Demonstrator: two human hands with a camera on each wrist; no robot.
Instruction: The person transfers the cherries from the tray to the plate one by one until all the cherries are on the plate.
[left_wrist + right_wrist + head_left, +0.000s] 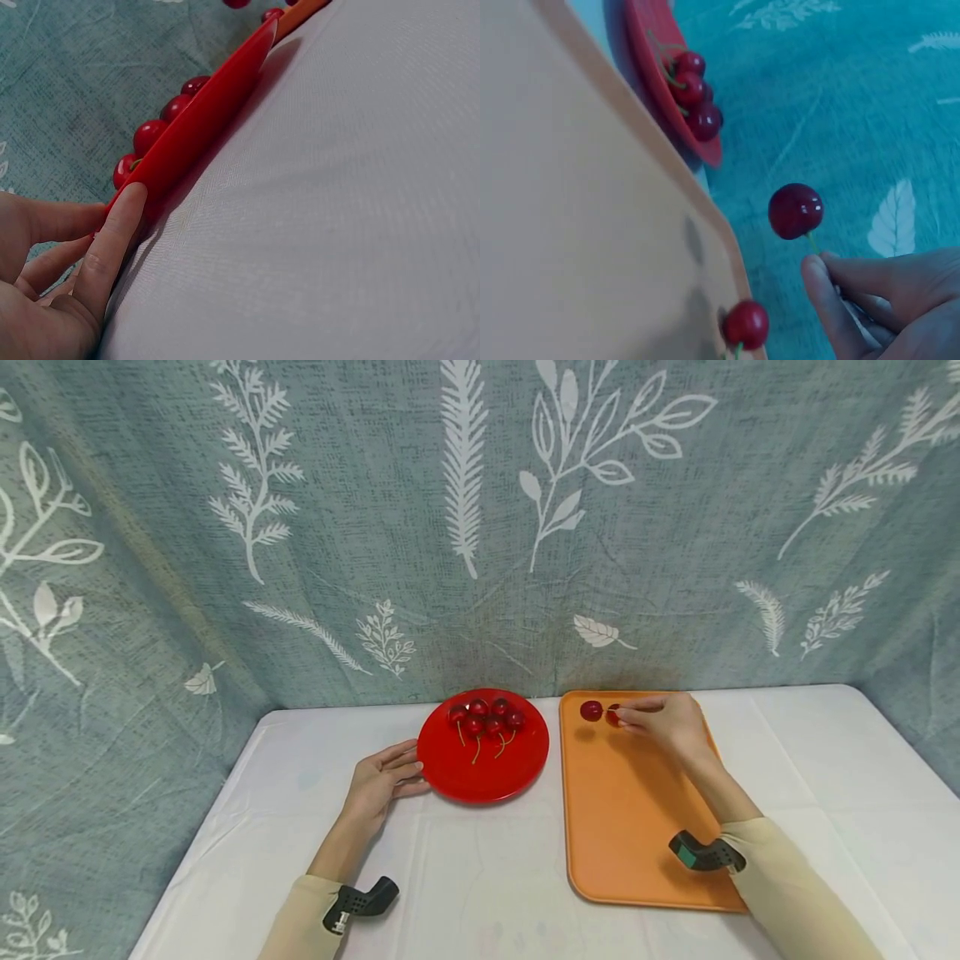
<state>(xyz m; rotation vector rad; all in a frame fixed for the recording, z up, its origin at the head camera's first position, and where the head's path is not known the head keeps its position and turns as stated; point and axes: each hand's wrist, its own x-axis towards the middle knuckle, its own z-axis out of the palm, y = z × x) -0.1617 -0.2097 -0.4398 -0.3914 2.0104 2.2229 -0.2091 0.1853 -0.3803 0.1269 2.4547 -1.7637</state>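
A red plate holds several red cherries with green stems, grouped toward its far side. My left hand touches the plate's left rim with fairly straight fingers; the left wrist view shows the thumb against the outside of the plate. Over the far end of an orange tray, my right hand pinches a dark red cherry by its thin stem between thumb and fingertips. The cherry hangs above the surface. Another cherry lies on the tray near its far edge, partly hidden by the fingers in the head view.
The tray lies right of the plate on a white-covered table, with a narrow gap between them. Behind and at the sides hangs a blue-green curtain with white leaf patterns, close to the table's far edge. Each wrist carries a black camera.
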